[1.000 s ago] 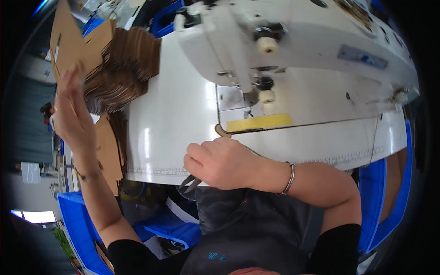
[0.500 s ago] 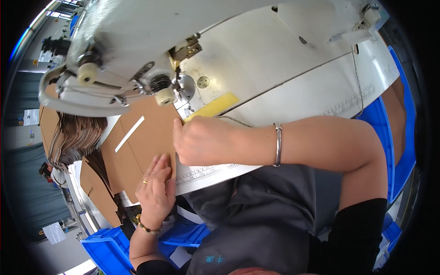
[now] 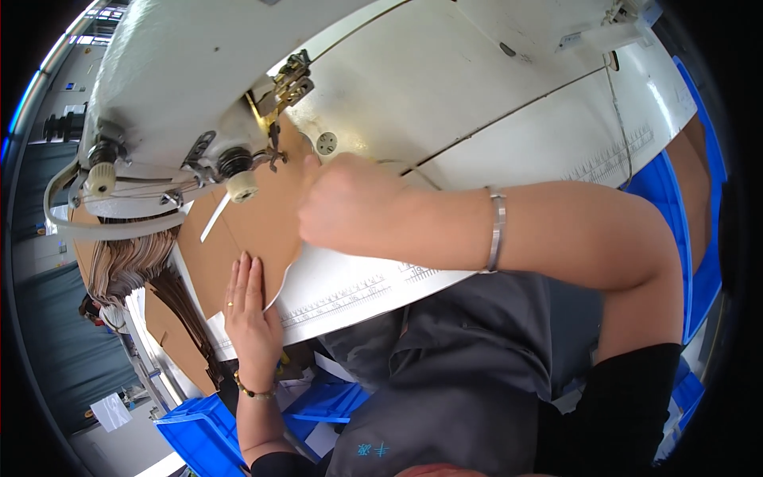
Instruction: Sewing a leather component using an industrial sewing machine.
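On table (image 3: 330, 278), under machine (image 3: 175, 87), pressing brown panel (image 3: 270, 219) with left hand (image 3: 253, 322), fingers straight, gripping nothing; curling right hand (image 3: 348, 200) at panel's edge, cannot tell whether pinching.

Off to the left I see a grey-blue curtain (image 3: 67, 338), a white sheet (image 3: 111, 413) and a blue bin (image 3: 199, 437); another bin (image 3: 666, 187) sits at right.

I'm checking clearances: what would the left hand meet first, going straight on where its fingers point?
The cream knob seems first in line, but depth is unclear: the left hand might slide along the panel beneath it.
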`<state>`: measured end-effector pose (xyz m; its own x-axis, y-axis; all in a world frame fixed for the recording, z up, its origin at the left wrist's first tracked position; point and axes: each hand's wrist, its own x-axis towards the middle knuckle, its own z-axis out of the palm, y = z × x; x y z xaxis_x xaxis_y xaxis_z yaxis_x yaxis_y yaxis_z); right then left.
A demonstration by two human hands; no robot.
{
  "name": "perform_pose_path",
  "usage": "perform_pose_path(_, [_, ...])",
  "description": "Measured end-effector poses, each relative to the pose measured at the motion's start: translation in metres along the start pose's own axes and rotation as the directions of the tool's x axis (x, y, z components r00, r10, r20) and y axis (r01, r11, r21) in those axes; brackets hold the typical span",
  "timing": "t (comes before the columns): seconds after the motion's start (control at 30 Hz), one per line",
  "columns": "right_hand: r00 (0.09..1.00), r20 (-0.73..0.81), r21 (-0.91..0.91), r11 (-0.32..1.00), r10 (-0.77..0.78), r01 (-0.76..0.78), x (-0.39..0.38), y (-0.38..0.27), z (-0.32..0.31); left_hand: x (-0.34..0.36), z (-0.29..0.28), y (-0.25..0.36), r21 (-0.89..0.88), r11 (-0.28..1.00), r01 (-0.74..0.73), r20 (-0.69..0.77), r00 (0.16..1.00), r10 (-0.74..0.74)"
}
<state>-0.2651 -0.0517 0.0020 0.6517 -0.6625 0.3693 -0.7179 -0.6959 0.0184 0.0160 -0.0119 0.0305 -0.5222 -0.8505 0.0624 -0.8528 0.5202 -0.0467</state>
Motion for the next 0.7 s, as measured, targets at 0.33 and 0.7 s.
perform_pose_path(0.33, [0.968,0.015,-0.222,0.944,0.252,-0.242,-0.077,0.039,-0.036,0.04,0.0,0.024,-0.161,0.963,-0.218,-0.016,0.976,0.218])
perform_pose_path(0.7, [0.938,0.067,-0.126,0.935,0.341,-0.331,-0.102,0.067,-0.079,0.07,-0.004,0.027,-0.128,0.907,-0.401,-0.049,0.916,0.398])
